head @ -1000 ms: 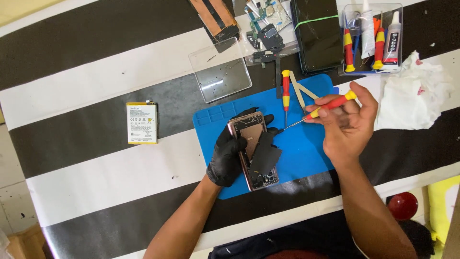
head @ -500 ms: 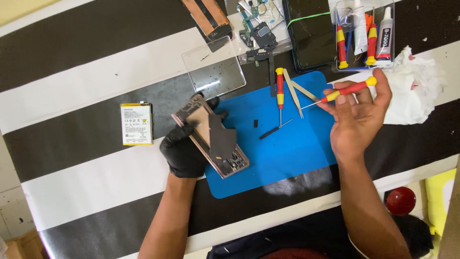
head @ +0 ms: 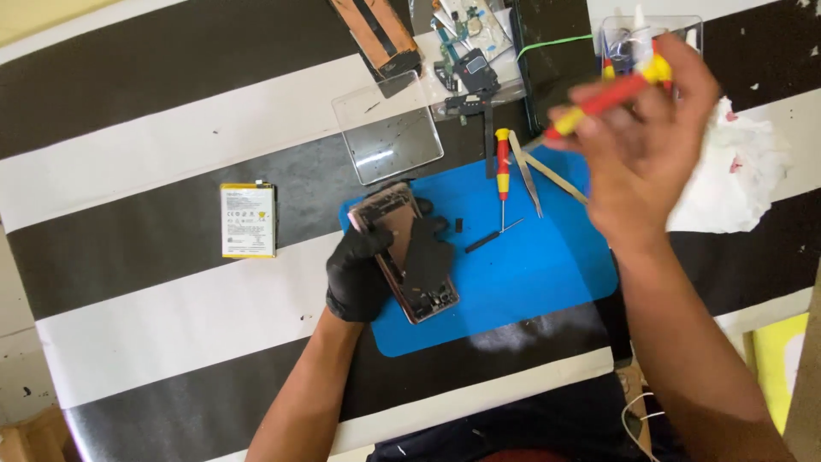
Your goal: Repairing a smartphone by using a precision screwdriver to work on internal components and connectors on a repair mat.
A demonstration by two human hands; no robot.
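On the blue work mat (head: 530, 282), your gloved left hand (head: 363, 274) is closed around the opened phone (head: 406, 257), pinning it by its long edge with the back off and the insides facing up. A dark plate (head: 428, 257) lies loose over its middle. Your bare right hand (head: 650, 145) is lifted well clear of the mat, fingers pinched on a red and yellow screwdriver (head: 603, 94) (blurred, so I cannot tell exactly how the tip points).

Judge the phone as light and stiff but fragile: the exposed board and thin frame will not take pressure, and the smooth edges may slip under the glove. Keep your hold on the outer rim, not on the parts inside.

Beside it on the mat lie a second screwdriver (head: 502, 171), tweezers (head: 528, 175) and a few small dark pieces (head: 481, 242). Well to the left on the striped tabletop (head: 128, 197) rests a battery (head: 248, 220); a clear tray (head: 387, 128) sits just above the phone, and a crumpled white cloth (head: 735, 180) lies at the right.
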